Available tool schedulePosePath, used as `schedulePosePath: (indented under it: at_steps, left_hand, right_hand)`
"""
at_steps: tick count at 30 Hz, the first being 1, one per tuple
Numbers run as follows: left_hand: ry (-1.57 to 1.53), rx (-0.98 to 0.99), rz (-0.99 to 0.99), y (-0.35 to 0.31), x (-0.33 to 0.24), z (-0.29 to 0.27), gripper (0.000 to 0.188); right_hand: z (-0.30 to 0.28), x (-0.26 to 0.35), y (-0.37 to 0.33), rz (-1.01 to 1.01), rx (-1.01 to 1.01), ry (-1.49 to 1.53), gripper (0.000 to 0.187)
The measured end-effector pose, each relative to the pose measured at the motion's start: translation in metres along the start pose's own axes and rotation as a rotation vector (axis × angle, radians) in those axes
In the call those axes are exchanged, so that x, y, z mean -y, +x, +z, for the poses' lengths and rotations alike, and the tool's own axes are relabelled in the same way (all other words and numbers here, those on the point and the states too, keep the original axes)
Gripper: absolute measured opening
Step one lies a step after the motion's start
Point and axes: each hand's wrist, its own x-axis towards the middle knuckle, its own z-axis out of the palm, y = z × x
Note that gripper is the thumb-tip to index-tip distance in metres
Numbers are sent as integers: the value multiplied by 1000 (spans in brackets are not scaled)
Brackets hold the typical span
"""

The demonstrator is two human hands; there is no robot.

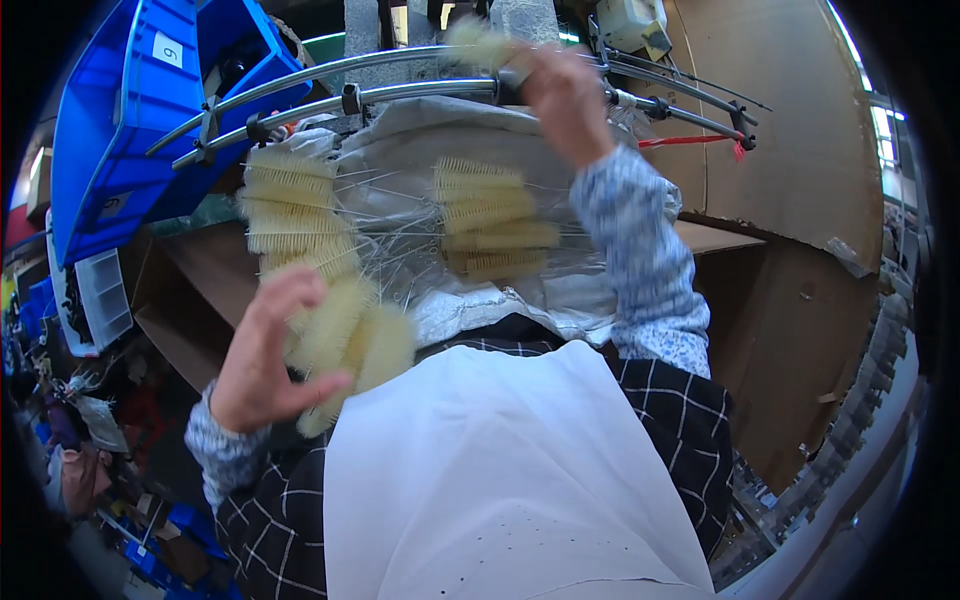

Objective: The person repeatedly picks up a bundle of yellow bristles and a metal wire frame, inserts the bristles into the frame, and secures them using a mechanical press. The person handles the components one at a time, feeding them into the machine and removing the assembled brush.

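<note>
My left hand (268, 350) is open beside the lower end of a pile of pale yellow bristle brushes (295, 205), thumb and fingers apart. Blurred brush heads (345, 335) lie just to its right. Out over the metal rails (425, 92), my right hand (568, 98) is closed on a bottle brush (482, 45), whose bristle head points left and is smeared by motion. A second stack of brushes (490, 220) rests in the middle, on the plastic-covered surface. Thin wire stems from both stacks cross between them.
Blue plastic bins (125, 120) stand at the far left, beside the rails' ends. Large cardboard sheets (775, 120) rise on the right. A red ribbon (690, 141) hangs at the right rail end. White sheeting (480, 310) covers the surface close to my lap.
</note>
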Motion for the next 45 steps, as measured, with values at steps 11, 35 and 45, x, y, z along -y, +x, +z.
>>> schedulePosePath:
  at_steps: [11,35,45]
  left_hand:
    - [156,-160,-243,-40,6,33,30]
    - [-335,-795,151,-27,14,1,22]
    - [-389,-821,195,-28,13,-7,23]
  right_hand:
    - [27,-74,37,182,164,-438,32]
    - [14,-117,19,299,-9,-527,37]
    - [40,-90,30,327,-37,-222,32]
